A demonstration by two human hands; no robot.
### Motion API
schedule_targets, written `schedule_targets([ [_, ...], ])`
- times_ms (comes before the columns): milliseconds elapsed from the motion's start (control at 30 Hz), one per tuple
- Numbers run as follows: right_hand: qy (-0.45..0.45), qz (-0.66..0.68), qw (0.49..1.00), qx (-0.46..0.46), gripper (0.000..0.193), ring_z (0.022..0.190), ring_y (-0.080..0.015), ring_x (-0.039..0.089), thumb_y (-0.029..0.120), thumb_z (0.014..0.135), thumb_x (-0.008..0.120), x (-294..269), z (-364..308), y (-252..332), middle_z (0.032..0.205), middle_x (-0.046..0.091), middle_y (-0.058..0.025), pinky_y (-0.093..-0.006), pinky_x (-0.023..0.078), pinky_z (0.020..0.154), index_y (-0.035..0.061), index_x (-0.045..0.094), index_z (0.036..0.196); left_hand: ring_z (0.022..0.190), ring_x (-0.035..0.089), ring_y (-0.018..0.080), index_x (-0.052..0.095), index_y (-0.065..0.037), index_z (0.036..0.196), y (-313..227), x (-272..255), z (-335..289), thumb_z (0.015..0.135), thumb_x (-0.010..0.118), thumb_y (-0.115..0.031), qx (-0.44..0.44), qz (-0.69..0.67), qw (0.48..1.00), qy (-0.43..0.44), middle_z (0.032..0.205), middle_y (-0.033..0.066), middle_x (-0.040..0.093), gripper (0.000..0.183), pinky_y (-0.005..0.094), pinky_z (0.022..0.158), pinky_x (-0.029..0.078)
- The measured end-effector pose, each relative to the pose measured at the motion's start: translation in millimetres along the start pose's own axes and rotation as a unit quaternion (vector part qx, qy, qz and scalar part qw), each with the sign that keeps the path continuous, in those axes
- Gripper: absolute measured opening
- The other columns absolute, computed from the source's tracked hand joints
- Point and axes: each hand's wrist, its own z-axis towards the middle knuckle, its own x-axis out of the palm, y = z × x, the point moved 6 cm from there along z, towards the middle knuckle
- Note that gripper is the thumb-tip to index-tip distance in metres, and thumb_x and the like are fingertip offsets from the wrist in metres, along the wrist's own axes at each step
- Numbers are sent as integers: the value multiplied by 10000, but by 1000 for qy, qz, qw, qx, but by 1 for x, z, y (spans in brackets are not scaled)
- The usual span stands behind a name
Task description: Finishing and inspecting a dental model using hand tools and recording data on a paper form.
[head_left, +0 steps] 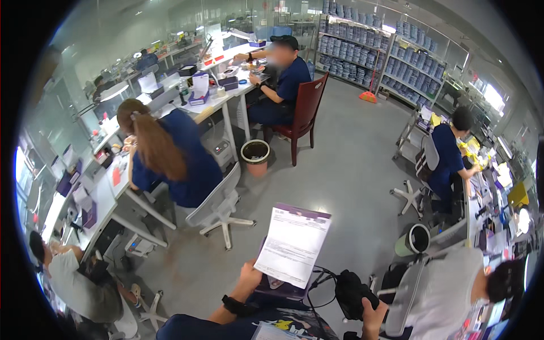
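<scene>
My left hand (pixel 249 280) is closed on the left edge of a purple box (pixel 283 290), with a white printed sheet (pixel 291 245) lying over most of it. The sheet tilts slightly, and a purple strip shows beyond its far edge. A black band is around my left wrist. At the lower right, my right hand (pixel 373 318) grips a black handheld device (pixel 350 290), thumb against its side; the other fingers are mostly hidden. Black cables (pixel 318 277) loop from the device toward the box. What lies inside the box is covered by the sheet.
Co-workers sit at white benches (pixel 107 195) on the left and along the right. A white swivel chair (pixel 218 198), a red-brown chair (pixel 306 113) and waste bins (pixel 256 156) stand on the grey floor. Stacked shelves (pixel 351 51) and an orange broom (pixel 368 96) are at the back.
</scene>
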Motion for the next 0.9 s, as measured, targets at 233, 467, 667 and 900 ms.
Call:
schedule_targets([
  [233,-89,-132,980,116,215,585,-89,498,139,788,716,49,200,44,666,590,8,-295,396,524,-65,654,759,723,650,210,682,13,1050,-156,141,240,952,581,-297,50,139,986,83,811,167,704,341,391,670,491],
  [467,-197,47,973,108,243,461,-30,394,96,829,676,94,410,91,555,461,65,-240,266,424,50,556,623,840,654,128,663,67,1084,-286,318,455,940,608,-172,22,-12,968,248,970,89,710,285,273,751,517],
  [667,-226,29,965,133,192,451,-61,426,136,813,689,86,638,69,542,475,49,-264,308,420,0,630,691,818,617,115,654,90,1076,-370,489,585,948,600,-150,58,-14,966,250,939,84,702,277,277,726,504],
  [900,-180,23,972,151,255,522,-56,452,148,824,694,56,910,159,565,521,32,-280,358,473,-53,607,694,926,638,143,627,87,1147,-438,646,731,973,579,-144,-20,-52,972,227,1059,103,689,293,284,820,505],
])
